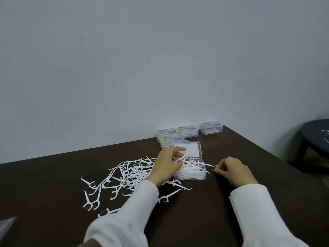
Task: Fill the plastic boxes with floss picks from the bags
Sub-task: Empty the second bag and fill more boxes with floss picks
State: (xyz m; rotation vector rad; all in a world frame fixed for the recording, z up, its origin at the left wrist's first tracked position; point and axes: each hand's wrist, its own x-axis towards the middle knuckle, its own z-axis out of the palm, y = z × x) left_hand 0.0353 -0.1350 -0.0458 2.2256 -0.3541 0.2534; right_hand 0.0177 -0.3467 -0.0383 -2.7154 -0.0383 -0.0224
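A few white plastic floss picks [181,158] are pinched by the left hand [168,166] over the open clear plastic box [190,172], nearly full; one pick's tip is pinched by the right hand [231,172]. Three closed boxes [170,137] are stacked behind, a loose pile [124,175] is left on the dark worktop [204,220], open room to the right

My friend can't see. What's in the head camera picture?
Two hands put white floss picks into an open clear box on a dark table. The left hand holds picks over it; more picks lie loose, and closed boxes wait behind.
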